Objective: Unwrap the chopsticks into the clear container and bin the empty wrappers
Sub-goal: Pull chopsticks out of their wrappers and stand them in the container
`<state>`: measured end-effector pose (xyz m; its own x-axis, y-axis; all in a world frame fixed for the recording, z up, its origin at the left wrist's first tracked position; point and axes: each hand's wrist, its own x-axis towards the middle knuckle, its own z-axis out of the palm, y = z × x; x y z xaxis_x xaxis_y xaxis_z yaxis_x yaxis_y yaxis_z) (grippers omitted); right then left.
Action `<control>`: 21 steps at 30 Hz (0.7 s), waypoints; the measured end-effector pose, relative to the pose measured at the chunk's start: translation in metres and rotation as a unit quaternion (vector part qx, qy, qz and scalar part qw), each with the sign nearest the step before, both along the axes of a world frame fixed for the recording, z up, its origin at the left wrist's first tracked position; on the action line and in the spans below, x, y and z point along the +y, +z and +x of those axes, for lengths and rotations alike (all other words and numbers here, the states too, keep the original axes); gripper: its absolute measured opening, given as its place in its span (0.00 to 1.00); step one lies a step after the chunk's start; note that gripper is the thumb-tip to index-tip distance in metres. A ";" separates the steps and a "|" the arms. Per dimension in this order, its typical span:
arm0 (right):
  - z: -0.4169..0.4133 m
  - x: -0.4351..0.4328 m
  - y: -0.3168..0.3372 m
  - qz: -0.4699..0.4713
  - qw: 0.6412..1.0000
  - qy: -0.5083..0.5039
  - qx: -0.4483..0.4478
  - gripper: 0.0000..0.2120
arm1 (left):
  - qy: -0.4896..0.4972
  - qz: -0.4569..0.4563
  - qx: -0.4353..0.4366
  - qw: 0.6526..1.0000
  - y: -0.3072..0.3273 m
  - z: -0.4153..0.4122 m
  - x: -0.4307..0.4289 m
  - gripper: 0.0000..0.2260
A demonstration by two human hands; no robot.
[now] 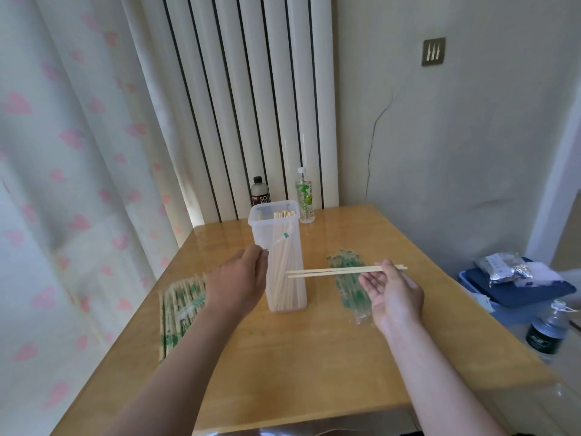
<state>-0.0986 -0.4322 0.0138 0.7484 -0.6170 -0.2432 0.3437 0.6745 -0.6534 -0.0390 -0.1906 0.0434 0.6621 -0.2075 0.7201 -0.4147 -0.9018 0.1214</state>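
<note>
Chopsticks [333, 271], a bare pair, lie level across the middle of the frame, pinched near their right end by my right hand [391, 291]. That grip is closed on them with thumb and fingertips, palm turned up, and their free ends reach left in front of the container [284, 256]. The container stands upright at the centre of the table [314, 357], its lid off, with many bare sticks standing inside.

My left hand [237, 283] sits just left of the container, its grip closed on an empty wrapper [279, 242]. The wrapper is clear film with a green mark and rises up and to the right against the container's front wall.

A pile of wrapped pairs [179, 309] lies on the table at the left edge, partly hidden behind my left wrist. A heap of empty wrappers [347, 284] with green print lies to the right of the container, under and behind my right hand.

At the far edge of the table stand a dark bottle [260, 191] and a clear bottle [305, 199] with a green label, both behind the container. At lower right of the frame, off the table, is a blue bin [515, 294] holding some bags, and another bottle [547, 332] just before it.
</note>
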 end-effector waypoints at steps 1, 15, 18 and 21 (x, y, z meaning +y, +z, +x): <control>0.000 -0.001 0.006 -0.001 1.000 0.000 -0.008 0.08 | -0.001 -0.002 0.001 1.000 0.003 -0.001 -0.002 0.17; 0.080 0.015 0.151 -0.316 0.944 -0.023 -0.096 0.12 | -0.010 -0.193 0.097 0.976 0.037 0.006 0.003 0.15; 0.097 0.036 0.143 -0.463 0.885 -0.009 -0.047 0.14 | -0.020 -0.196 0.106 0.975 0.032 0.009 0.009 0.15; 0.111 0.050 0.134 -0.569 0.822 0.000 -0.006 0.18 | -0.028 -0.197 0.106 0.974 0.027 0.011 0.015 0.14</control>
